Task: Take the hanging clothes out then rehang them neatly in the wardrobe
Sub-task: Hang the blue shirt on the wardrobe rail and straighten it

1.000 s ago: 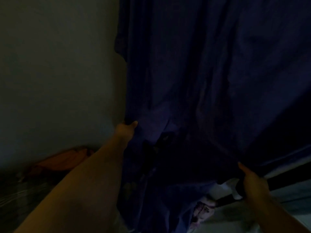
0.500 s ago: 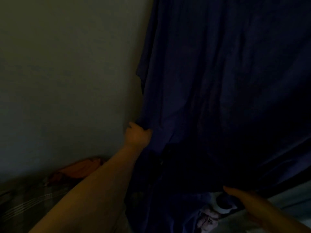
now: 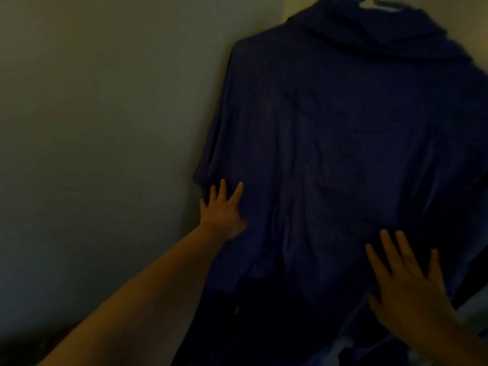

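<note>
A dark navy shirt (image 3: 343,143) hangs on a blue hanger (image 3: 375,2) at the top right, filling the right half of the dim view. My left hand (image 3: 221,212) lies flat with fingers spread on the shirt's left side, just below the sleeve edge. My right hand (image 3: 406,283) is open with fingers apart, palm against the lower part of the shirt. Neither hand grips the cloth. The rail that holds the hanger is out of view.
A plain pale wall (image 3: 105,128) fills the left half, close beside the shirt. Darker cloth (image 3: 277,326) hangs below the shirt's hem. A pale surface (image 3: 475,305) shows at the lower right edge.
Both hands have let go of the shirt's lower edge and now rest flat and open on it. The view has tilted up, so the collar and hanger show.
</note>
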